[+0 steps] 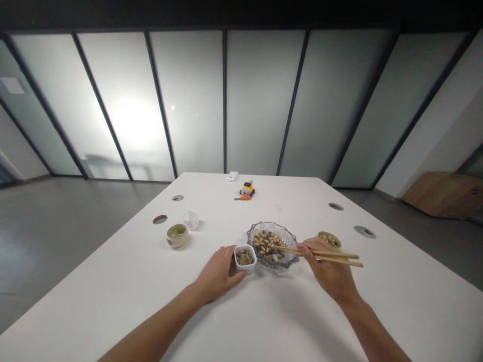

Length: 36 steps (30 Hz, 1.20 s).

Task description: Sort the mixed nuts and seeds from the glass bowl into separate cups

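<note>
My left hand [220,272] is curled around the side of a small white square cup [249,269], which holds thin brownish seeds or husks [244,257]. My right hand [327,269] grips a pair of wooden chopsticks [335,255], whose tips reach into a clear glass bowl [290,236]. In that bowl lie tan pistachio-like nuts [267,240] and darker seeds toward the near side. Whether the chopstick tips pinch anything is too small to tell. The cup stands right beside the bowl's left side. Behind my right hand, partly hidden, is a small bowl of similar nuts [329,239].
To the left stand a beige ceramic cup [177,236] and a white translucent cup [190,219]. Farther back are a toy carrot [243,198], a yellow toy vehicle [247,189] and a white box-like object [232,176]. Round holes such as one cable hole [365,232] mark the white table [211,327].
</note>
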Each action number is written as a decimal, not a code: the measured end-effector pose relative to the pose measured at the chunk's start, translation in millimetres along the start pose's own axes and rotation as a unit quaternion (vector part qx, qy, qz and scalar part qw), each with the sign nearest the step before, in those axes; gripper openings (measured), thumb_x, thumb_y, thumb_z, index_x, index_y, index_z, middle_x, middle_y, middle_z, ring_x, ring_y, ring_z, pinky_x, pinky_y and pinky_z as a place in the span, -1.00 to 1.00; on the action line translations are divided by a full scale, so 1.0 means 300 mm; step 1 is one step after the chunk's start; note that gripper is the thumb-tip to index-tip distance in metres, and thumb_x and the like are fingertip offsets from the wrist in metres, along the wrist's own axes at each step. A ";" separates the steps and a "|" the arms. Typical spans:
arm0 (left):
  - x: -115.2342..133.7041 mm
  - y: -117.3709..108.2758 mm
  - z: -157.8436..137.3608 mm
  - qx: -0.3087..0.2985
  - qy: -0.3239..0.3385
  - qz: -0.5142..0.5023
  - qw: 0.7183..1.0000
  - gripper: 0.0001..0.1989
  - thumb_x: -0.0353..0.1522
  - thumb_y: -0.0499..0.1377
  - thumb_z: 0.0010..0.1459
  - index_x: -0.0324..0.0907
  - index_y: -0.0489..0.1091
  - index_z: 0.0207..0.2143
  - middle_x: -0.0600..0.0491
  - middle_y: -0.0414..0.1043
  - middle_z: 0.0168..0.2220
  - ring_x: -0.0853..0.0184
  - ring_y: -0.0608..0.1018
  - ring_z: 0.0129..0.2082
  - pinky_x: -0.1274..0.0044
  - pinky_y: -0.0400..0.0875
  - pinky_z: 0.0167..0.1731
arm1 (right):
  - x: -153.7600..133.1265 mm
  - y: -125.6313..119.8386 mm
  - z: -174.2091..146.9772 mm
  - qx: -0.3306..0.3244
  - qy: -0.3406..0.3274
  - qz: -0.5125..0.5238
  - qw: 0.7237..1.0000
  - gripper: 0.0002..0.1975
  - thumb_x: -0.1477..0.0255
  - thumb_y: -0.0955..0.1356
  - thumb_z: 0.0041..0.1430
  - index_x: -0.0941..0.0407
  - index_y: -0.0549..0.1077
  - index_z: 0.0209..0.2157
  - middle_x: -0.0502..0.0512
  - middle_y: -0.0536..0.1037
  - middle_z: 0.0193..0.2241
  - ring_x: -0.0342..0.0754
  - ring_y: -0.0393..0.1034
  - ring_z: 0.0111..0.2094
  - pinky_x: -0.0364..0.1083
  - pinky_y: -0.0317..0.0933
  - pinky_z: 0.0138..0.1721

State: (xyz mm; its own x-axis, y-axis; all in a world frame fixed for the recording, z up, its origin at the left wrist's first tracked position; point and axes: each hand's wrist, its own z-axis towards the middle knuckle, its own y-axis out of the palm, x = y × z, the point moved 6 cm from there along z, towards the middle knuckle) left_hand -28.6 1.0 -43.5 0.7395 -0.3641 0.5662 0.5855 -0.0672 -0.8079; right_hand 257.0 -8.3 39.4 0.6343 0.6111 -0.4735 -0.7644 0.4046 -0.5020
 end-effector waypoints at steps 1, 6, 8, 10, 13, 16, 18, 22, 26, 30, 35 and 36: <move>0.002 -0.001 0.000 -0.002 -0.001 0.000 1.000 -0.52 -0.19 0.36 0.23 -0.11 0.40 0.14 -0.11 0.54 0.04 0.02 0.54 0.03 0.28 0.41 0.06 | -0.004 -0.007 0.000 0.019 0.001 0.001 1.000 -0.57 0.07 0.34 0.46 0.02 0.58 -0.41 0.07 0.64 -0.43 0.03 0.55 -0.38 -0.01 0.41 -0.31; 0.009 -0.005 0.002 0.003 -0.007 -0.005 1.000 -0.55 -0.19 0.36 0.21 -0.09 0.42 0.10 -0.08 0.56 0.00 0.02 0.55 -0.01 0.29 0.42 0.02 | -0.056 -0.002 -0.012 0.081 0.009 0.065 0.995 -0.63 0.16 0.36 0.46 0.02 0.62 -0.39 0.06 0.64 -0.44 0.01 0.55 -0.39 -0.04 0.42 -0.32; 0.010 -0.005 0.002 0.002 -0.005 -0.006 1.000 -0.57 -0.20 0.36 0.21 -0.09 0.42 0.09 -0.08 0.55 0.00 0.03 0.54 -0.01 0.28 0.42 0.02 | -0.087 0.023 -0.020 0.072 0.003 0.102 0.992 -0.67 0.19 0.38 0.45 0.02 0.63 -0.38 0.05 0.65 -0.43 -0.01 0.56 -0.39 -0.06 0.42 -0.33; 0.011 -0.006 0.002 0.001 -0.002 -0.008 1.000 -0.57 -0.21 0.35 0.21 -0.09 0.42 0.09 -0.08 0.55 0.01 0.02 0.54 0.00 0.28 0.41 0.03 | -0.112 0.051 -0.026 0.044 -0.001 0.127 0.991 -0.68 0.20 0.40 0.44 0.01 0.64 -0.37 0.05 0.66 -0.41 -0.01 0.57 -0.38 -0.07 0.43 -0.33; 0.014 -0.007 0.000 0.003 0.002 -0.011 1.000 -0.56 -0.23 0.35 0.21 -0.09 0.41 0.10 -0.09 0.55 0.03 0.01 0.54 0.02 0.27 0.41 0.06 | -0.116 0.059 -0.029 0.033 0.006 0.127 0.991 -0.66 0.16 0.40 0.43 0.01 0.64 -0.38 0.06 0.67 -0.42 -0.01 0.57 -0.39 -0.07 0.44 -0.34; 0.013 -0.006 0.000 0.002 -0.002 -0.011 1.000 -0.55 -0.23 0.36 0.22 -0.10 0.41 0.12 -0.09 0.55 0.04 0.00 0.54 0.04 0.26 0.41 0.07 | -0.076 0.027 -0.022 0.066 0.033 0.075 0.994 -0.61 0.10 0.37 0.44 0.03 0.64 -0.39 0.07 0.66 -0.43 0.00 0.57 -0.39 -0.06 0.44 -0.34; 0.011 -0.003 0.001 0.000 -0.005 -0.009 1.000 -0.54 -0.22 0.37 0.22 -0.11 0.41 0.12 -0.10 0.55 0.03 0.00 0.54 0.03 0.25 0.41 0.07 | -0.046 0.012 -0.014 0.066 0.050 0.035 0.996 -0.55 0.04 0.36 0.43 0.04 0.62 -0.41 0.08 0.66 -0.45 0.02 0.57 -0.40 -0.04 0.43 -0.34; 0.006 0.000 0.002 0.003 -0.001 -0.006 1.000 -0.54 -0.20 0.37 0.23 -0.11 0.40 0.12 -0.09 0.55 0.02 0.02 0.54 0.01 0.27 0.41 0.05 | -0.006 0.023 -0.002 0.022 0.082 0.003 0.996 -0.43 -0.10 0.31 0.40 0.04 0.60 -0.45 0.08 0.64 -0.49 0.03 0.56 -0.46 -0.02 0.39 -0.38; 0.004 -0.002 0.001 0.004 0.002 0.000 1.000 -0.53 -0.19 0.36 0.23 -0.11 0.40 0.13 -0.09 0.55 0.04 0.02 0.54 0.02 0.28 0.42 0.04 | -0.001 0.055 -0.006 -0.020 0.102 0.004 0.995 -0.37 -0.17 0.28 0.38 0.04 0.61 -0.43 0.10 0.65 -0.48 0.05 0.57 -0.43 0.00 0.40 -0.34; 0.004 -0.002 0.000 0.005 0.007 -0.002 1.000 -0.54 -0.17 0.35 0.24 -0.10 0.40 0.13 -0.10 0.55 0.04 0.01 0.54 0.03 0.28 0.43 0.04 | -0.005 0.073 -0.013 -0.042 0.098 0.016 0.994 -0.36 -0.17 0.25 0.40 0.04 0.60 -0.43 0.10 0.64 -0.46 0.05 0.57 -0.40 -0.01 0.39 -0.32; -0.002 0.003 0.001 0.006 0.007 -0.001 1.000 -0.52 -0.16 0.36 0.25 -0.11 0.39 0.14 -0.10 0.54 0.06 0.01 0.54 0.04 0.27 0.42 0.06 | -0.002 0.067 -0.014 -0.043 0.094 0.019 0.994 -0.40 -0.12 0.26 0.43 0.04 0.59 -0.44 0.08 0.63 -0.47 0.03 0.55 -0.41 -0.01 0.38 -0.32; -0.003 0.004 0.001 0.007 0.005 0.000 1.000 -0.52 -0.16 0.36 0.25 -0.11 0.40 0.14 -0.11 0.54 0.06 0.01 0.54 0.04 0.27 0.42 0.07 | -0.001 0.063 -0.013 -0.038 0.093 0.018 0.995 -0.40 -0.11 0.27 0.43 0.04 0.59 -0.44 0.08 0.63 -0.47 0.03 0.55 -0.41 -0.01 0.38 -0.32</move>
State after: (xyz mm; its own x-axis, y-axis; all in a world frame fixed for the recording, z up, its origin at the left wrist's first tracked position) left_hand -28.6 1.5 -44.8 0.7366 -0.3735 0.5638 0.5894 -0.0543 -0.8060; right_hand 242.8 -3.4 27.2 0.6229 0.4850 -0.6138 -0.7802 0.3281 -0.5326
